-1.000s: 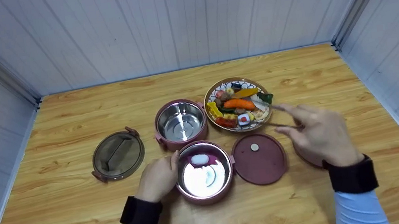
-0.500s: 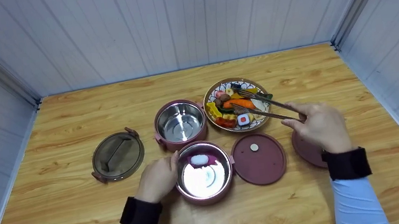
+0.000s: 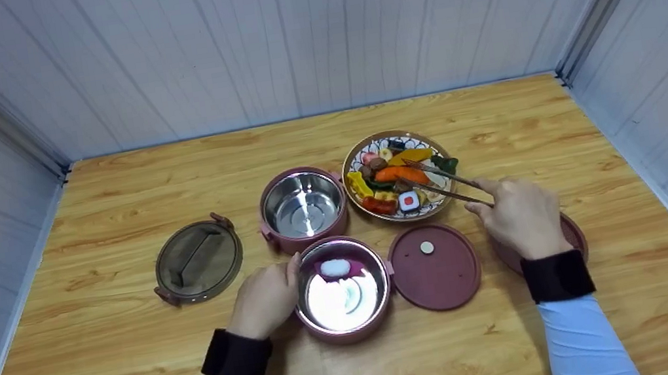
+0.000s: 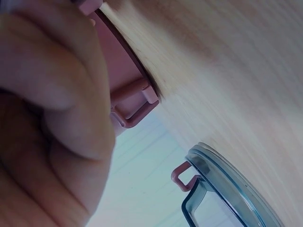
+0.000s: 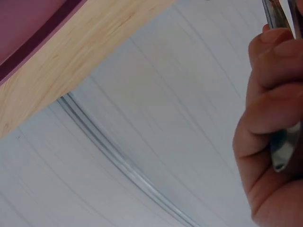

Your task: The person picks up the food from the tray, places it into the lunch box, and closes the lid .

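My left hand (image 3: 266, 300) holds the left rim of the front pink bowl (image 3: 348, 336), a lunch-box tier with a shiny steel inside. A white oblong piece (image 3: 335, 268) lies in it, near its far wall. My right hand (image 3: 522, 217) grips metal tongs (image 3: 448, 192), which reach left over a patterned plate (image 3: 358, 205) of toy food. The tips are spread a little apart beside an orange carrot-like piece (image 3: 399, 174); whether they touch anything I cannot tell. Curled fingers (image 5: 274, 111) wrap the tongs in the right wrist view.
A second steel-lined pink bowl (image 3: 304, 212) stands behind the front one. A smoky clear lid (image 3: 199, 260) with a handle lies at left. One dark red round lid (image 3: 437, 278) lies right of the front bowl; another dark red disc (image 3: 574, 234) is partly under my right hand.
The tongs came in over the plate, swung across the food, and their tips have drawn closer together. My right hand has shifted slightly left. My left hand stays on the bowl.
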`<state>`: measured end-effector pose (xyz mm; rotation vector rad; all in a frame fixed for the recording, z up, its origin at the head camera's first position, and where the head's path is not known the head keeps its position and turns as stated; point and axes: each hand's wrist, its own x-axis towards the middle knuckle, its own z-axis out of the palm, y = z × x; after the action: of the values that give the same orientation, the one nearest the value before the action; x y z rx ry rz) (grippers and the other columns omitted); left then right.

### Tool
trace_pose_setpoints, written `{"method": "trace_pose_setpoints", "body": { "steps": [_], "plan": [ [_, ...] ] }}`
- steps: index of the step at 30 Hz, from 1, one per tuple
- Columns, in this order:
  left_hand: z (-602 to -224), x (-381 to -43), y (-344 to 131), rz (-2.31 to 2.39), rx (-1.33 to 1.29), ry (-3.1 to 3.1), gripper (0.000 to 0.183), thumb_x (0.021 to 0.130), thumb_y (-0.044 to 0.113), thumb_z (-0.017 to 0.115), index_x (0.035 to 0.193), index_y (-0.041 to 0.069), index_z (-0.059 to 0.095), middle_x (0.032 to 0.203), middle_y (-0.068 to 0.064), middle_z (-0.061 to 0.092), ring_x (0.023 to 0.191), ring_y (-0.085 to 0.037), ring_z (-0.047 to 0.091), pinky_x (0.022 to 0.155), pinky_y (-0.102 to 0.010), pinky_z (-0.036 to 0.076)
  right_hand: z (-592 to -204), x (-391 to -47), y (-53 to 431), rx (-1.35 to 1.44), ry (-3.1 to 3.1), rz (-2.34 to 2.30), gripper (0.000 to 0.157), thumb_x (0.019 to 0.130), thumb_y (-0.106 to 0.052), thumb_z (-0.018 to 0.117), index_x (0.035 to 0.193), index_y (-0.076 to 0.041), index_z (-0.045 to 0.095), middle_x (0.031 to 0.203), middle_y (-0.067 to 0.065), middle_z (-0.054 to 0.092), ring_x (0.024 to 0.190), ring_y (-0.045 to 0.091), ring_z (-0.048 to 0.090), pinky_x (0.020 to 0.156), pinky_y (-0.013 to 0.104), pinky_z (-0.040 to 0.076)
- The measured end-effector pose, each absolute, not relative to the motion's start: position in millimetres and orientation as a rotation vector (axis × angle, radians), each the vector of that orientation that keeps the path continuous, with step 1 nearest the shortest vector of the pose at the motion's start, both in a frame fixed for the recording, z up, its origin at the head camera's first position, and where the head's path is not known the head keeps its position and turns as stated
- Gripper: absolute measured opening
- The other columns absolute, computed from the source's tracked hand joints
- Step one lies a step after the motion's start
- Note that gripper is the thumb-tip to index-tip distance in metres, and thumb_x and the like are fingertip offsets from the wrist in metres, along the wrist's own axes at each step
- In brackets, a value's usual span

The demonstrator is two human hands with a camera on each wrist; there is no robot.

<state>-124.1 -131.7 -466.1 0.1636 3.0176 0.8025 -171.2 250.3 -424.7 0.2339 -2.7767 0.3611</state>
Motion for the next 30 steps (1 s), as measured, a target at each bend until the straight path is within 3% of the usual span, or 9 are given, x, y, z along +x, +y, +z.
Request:
{"method": "trace_pose_setpoints", "body": {
  "steps": [9,15,22,26,28,30],
  "plan": [
    [-467.2,-124.1,-132.8,0.79,0.169,3.018,0.054,0.108,0.033,0.038,0.057,0.014,0.046,0.058,-0.005,0.051,0.063,-0.034,0.062,0.06,-0.049,0.047,-424.4,-168.6,238.4,0.125,-2.851,0.471,0.047,0.083,-0.03,0.081,0.123,-0.007,0.071,0.1,0.028,0.069,0.075,0.047,0.065,0.053,0.053,0.045],
    [-466.2,-124.2,-131.1,0.791,0.159,3.014,0.053,0.108,0.033,0.038,0.059,0.014,0.045,0.059,-0.006,0.05,0.062,-0.034,0.061,0.06,-0.049,0.047,-419.4,-165.5,234.0,0.107,-2.834,0.423,0.046,0.081,-0.026,0.083,0.121,-0.008,0.071,0.089,0.027,0.069,0.063,0.042,0.062,0.047,0.049,0.043],
    [-465.9,-124.2,-127.0,0.796,0.155,3.0,0.054,0.108,0.035,0.037,0.058,0.015,0.045,0.058,-0.006,0.051,0.06,-0.033,0.06,0.059,-0.048,0.046,-403.1,-170.0,234.0,0.152,-2.875,0.323,0.041,0.08,-0.022,0.084,0.118,-0.01,0.073,0.088,0.025,0.07,0.063,0.041,0.062,0.046,0.048,0.044],
    [-466.3,-123.0,-127.9,0.794,0.166,3.015,0.055,0.108,0.033,0.038,0.057,0.014,0.045,0.059,-0.008,0.054,0.062,-0.036,0.062,0.057,-0.049,0.047,-378.5,-187.3,228.2,0.319,-2.938,0.115,0.023,0.079,-0.019,0.082,0.097,-0.007,0.075,0.074,0.017,0.068,0.058,0.035,0.06,0.046,0.047,0.045],
    [-466.4,-123.2,-129.2,0.788,0.166,3.022,0.055,0.108,0.033,0.038,0.057,0.014,0.045,0.059,-0.008,0.055,0.061,-0.036,0.062,0.056,-0.049,0.046,-363.7,-201.1,220.8,0.411,-2.973,-0.034,0.012,0.079,-0.012,0.078,0.081,-0.004,0.07,0.066,0.012,0.063,0.055,0.032,0.058,0.047,0.047,0.046],
    [-466.6,-124.0,-130.8,0.79,0.15,3.011,0.055,0.108,0.034,0.037,0.057,0.014,0.045,0.059,-0.007,0.053,0.06,-0.033,0.061,0.057,-0.048,0.046,-351.1,-215.8,211.4,0.484,-3.019,-0.195,0.013,0.077,-0.005,0.069,0.068,-0.004,0.061,0.061,0.01,0.057,0.055,0.029,0.057,0.049,0.046,0.047]
  ]
}}
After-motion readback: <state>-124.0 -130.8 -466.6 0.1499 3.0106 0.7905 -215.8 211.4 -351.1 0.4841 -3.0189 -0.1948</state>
